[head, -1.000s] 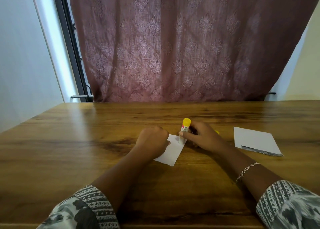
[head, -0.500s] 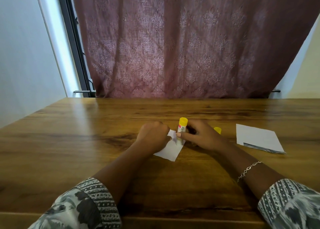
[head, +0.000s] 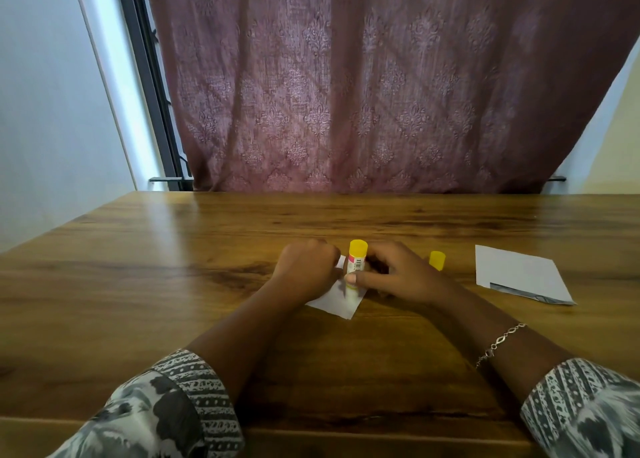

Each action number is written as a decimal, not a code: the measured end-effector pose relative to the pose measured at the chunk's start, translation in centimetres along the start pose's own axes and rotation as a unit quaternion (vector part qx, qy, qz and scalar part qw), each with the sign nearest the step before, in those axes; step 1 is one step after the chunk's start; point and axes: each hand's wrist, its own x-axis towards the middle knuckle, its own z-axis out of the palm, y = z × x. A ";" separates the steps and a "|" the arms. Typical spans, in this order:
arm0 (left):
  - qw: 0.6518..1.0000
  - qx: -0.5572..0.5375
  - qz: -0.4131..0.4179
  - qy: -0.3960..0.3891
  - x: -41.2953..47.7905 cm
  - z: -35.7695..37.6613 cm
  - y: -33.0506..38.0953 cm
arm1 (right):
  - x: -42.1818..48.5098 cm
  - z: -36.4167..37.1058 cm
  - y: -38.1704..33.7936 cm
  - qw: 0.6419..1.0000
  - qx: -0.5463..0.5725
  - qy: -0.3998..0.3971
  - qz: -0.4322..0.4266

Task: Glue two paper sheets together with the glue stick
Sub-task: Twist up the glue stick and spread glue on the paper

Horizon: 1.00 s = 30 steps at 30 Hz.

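A small white paper sheet (head: 337,301) lies on the wooden table (head: 173,284), in the middle. My left hand (head: 306,268) rests on its left part with fingers curled, holding it at its far edge. My right hand (head: 398,274) grips a glue stick (head: 356,265) with a yellow base and a white barcode label, standing upright with its lower end on the sheet. The tip is hidden by my thumb. A second white sheet (head: 516,272) lies flat to the right, apart from both hands.
The yellow glue cap (head: 437,260) stands on the table just behind my right hand. A mauve patterned curtain (head: 381,93) hangs behind the table's far edge. A white wall and a dark window frame (head: 149,86) are at the left.
The glue stick has slid a little to the left across the small sheet, closer to my left hand. My left hand stays on the sheet.
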 end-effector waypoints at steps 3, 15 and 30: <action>1.000 -0.005 -0.003 0.002 -0.2 -0.2 0.1 | -0.1 0.1 -0.4 1.000 0.022 -0.011 -0.005; 1.000 -0.018 -0.001 0.004 -0.5 -0.6 0.1 | -0.3 0.3 -1.2 0.997 0.060 -0.054 -0.009; 1.000 -0.024 -0.008 -0.001 -0.1 0.1 0.0 | -0.1 -3.1 1.3 0.948 0.294 0.123 0.026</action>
